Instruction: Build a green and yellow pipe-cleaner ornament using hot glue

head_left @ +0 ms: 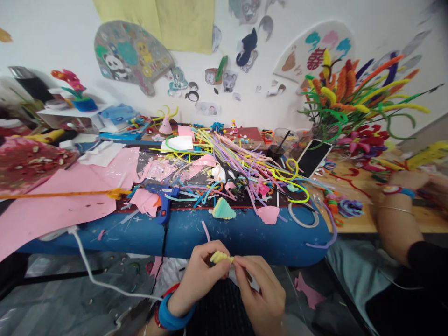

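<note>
My left hand (208, 268) pinches a small pale-yellow coiled piece of pipe cleaner (220, 256) between thumb and fingers, just in front of the table's blue edge. From the other side, the thumb and index finger of my right hand (259, 284) close on the end of the same piece. A lilac pipe cleaner (206, 231) sticks up behind my left hand; its lower end is hidden. On the blue edge ahead lies a teal and yellow fuzzy triangle (224, 209). Black scissors (233, 176) rest among loose pipe cleaners (245, 158) farther back.
A blue glue gun (166, 203) with a black cord stands left of the triangle. Pink sheets (70, 196) cover the left side. A tape ring (304, 214) and a phone (313, 158) are at right. Another person's arm (399, 219) reaches over the wooden table (357, 224).
</note>
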Demonstrator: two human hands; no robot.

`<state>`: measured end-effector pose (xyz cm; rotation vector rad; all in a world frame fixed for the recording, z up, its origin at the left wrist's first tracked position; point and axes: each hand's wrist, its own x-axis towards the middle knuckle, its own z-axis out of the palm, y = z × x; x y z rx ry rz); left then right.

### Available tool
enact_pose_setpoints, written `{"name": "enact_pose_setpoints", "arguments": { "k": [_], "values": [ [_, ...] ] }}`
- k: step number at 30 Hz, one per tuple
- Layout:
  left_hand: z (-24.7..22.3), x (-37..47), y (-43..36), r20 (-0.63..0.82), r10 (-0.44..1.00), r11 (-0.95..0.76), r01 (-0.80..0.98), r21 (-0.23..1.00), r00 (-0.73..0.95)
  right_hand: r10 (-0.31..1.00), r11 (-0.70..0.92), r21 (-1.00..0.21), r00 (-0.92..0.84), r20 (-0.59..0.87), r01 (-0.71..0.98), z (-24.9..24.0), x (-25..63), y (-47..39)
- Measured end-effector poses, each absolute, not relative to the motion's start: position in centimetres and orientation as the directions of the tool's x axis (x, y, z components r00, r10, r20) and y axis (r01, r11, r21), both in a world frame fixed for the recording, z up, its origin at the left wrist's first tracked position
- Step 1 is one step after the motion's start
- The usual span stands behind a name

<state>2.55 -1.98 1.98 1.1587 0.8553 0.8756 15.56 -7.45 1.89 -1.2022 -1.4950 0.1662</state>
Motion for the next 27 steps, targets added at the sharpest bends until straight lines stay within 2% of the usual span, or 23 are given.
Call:
{"name": "enact_pose_setpoints", "arguments": {
  "k": [6,10,14,19,23,27],
  "values": [
    [1.9,3.0,-2.4,-0.093,0.949,0.143,-0.147,0.979,0.302,0.737,0.457,-0.705,0.214,0.642,0.542,2.0,14.9,-7.6],
    [2.2,2.9,-2.2,-0.068,0.961,0.098,-0.100,0.990,0.267,0.747,0.465,-0.720,0.208,0.631,0.515,2.0,14.7,-7.6],
    [2.3,2.4,-1.9,-0.053,0.958,0.072,-0.055,0.996,0.282,0.769,0.462,-0.725,0.177,0.614,0.511,1.9,14.5,-7.6],
    [1.9,2.1,-1.7,-0.078,0.950,0.112,-0.096,0.989,0.303,0.780,0.490,-0.745,0.154,0.607,0.452,1.6,14.3,-7.1],
    [1.5,2.1,-1.7,-0.109,0.957,0.144,-0.114,0.983,0.271,0.769,0.470,-0.755,0.207,0.604,0.458,1.3,14.1,-6.8],
    [1.4,1.9,-1.6,-0.097,0.940,0.145,-0.127,0.981,0.327,0.772,0.427,-0.774,0.257,0.581,0.467,1.3,14.1,-6.8]
  ]
}}
